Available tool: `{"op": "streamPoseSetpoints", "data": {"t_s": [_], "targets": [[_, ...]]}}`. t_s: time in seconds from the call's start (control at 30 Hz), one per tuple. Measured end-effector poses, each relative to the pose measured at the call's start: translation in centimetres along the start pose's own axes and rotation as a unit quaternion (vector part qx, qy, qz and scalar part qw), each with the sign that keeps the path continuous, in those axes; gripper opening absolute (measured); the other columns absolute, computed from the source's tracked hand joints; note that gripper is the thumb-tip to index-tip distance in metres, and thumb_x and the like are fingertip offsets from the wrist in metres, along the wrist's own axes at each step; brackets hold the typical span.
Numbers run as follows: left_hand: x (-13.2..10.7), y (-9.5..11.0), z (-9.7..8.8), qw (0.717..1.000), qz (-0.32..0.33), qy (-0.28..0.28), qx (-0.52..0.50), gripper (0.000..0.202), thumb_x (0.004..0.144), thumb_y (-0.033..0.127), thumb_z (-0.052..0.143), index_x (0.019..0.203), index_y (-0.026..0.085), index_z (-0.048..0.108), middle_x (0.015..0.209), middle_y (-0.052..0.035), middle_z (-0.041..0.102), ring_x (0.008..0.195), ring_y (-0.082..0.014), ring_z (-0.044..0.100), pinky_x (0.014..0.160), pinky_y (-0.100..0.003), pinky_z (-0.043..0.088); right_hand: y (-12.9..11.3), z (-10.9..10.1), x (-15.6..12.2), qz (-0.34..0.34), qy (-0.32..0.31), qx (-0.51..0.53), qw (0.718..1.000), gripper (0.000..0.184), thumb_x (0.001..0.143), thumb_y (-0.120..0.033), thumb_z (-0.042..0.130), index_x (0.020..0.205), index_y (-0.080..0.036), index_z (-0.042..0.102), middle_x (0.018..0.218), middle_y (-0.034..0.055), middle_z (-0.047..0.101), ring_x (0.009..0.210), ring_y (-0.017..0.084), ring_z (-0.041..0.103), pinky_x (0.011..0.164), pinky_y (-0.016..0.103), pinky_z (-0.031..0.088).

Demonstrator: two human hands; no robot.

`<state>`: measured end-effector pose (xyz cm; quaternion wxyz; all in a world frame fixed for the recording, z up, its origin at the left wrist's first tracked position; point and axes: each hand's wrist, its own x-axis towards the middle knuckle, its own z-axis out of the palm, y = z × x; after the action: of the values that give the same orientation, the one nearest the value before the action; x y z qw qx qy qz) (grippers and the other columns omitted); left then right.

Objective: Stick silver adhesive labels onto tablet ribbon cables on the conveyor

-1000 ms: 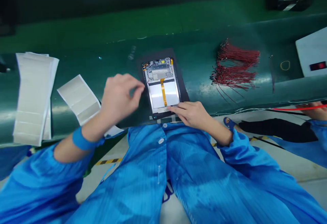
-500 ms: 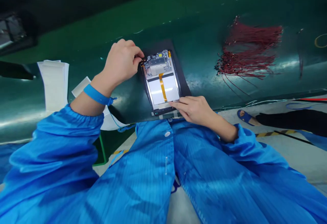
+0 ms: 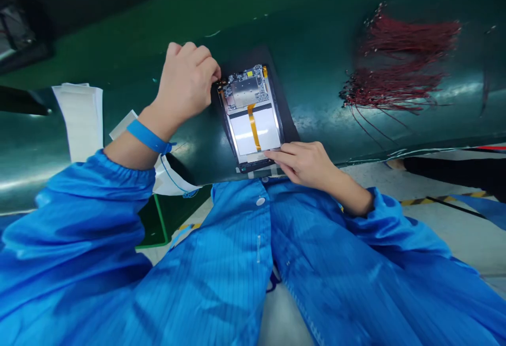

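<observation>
An opened tablet (image 3: 272,130) lies on a dark mat (image 3: 290,125), its inside facing up. It shows a circuit board (image 3: 244,89), a white battery-like panel (image 3: 239,130) and an orange ribbon strip (image 3: 254,127). My left hand (image 3: 187,82), with a blue wrist strap (image 3: 149,136), is closed in a pinch at the tablet's upper left corner; what lies between its fingertips is hidden. The fingers of my right hand (image 3: 306,161) are stretched out and rest on the tablet's lower right edge, gripping nothing that I can see.
Bundles of thin red wires (image 3: 411,61) lie to the right on the green worktop (image 3: 316,46). White paper-like sheets (image 3: 81,119) are at the left. Another device (image 3: 16,27) sits far left. A person's dark-clothed leg (image 3: 454,172) shows beyond the table edge.
The view has shifted a little. My left hand stays at the corner, its wrist turned slightly and fingers curled more. My right hand remains on the lower edge.
</observation>
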<state>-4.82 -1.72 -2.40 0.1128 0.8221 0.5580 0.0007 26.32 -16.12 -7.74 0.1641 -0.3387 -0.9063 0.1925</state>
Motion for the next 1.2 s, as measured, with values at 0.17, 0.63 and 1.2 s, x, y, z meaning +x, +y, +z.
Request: {"op": "streamPoseSetpoints", "data": {"t_s": [0.17, 0.63, 1.2], "targets": [[-2.9, -4.8, -0.5, 0.986, -0.138, 0.096, -0.005, 0.031, 0.106, 0.038, 0.061, 0.111, 0.008, 0.068, 0.122, -0.0121, 0.065, 0.123, -0.0235, 0.057, 0.105, -0.042, 0.035, 0.0, -0.1, 0.0, 0.001, 0.003, 0.007, 1.000, 0.038, 0.104, -0.021, 0.054, 0.136, -0.026, 0.076, 0.094, 0.0039, 0.078, 0.080, 0.017, 0.064, 0.063, 0.032, 0.030], [-3.3, -11.9, 0.3, 0.948, -0.312, -0.001, 0.055, 0.021, 0.097, 0.016, 0.064, 0.110, 0.006, 0.076, 0.106, -0.0011, 0.073, 0.091, -0.0116, 0.054, 0.101, -0.025, 0.046, -0.1, 0.0, -0.1, 0.010, -0.001, 0.019, 1.000, 0.038, 0.106, -0.023, 0.054, 0.136, -0.027, 0.076, 0.099, 0.0041, 0.081, 0.083, 0.017, 0.069, 0.064, 0.031, 0.036], [-14.5, 6.7, 5.4, 0.846, -0.249, -0.115, -0.457, 0.078, 0.084, 0.044, 0.067, 0.160, 0.029, 0.051, 0.130, -0.0113, 0.058, 0.101, -0.0253, 0.069, 0.090, -0.046, 0.065, -0.7, -1.0, 1.1, 0.304, 0.004, 0.084, 0.949, 0.063, 0.104, -0.046, 0.052, 0.153, -0.007, 0.052, 0.135, 0.0252, 0.061, 0.125, 0.041, 0.061, 0.102, 0.060, 0.058]]}}
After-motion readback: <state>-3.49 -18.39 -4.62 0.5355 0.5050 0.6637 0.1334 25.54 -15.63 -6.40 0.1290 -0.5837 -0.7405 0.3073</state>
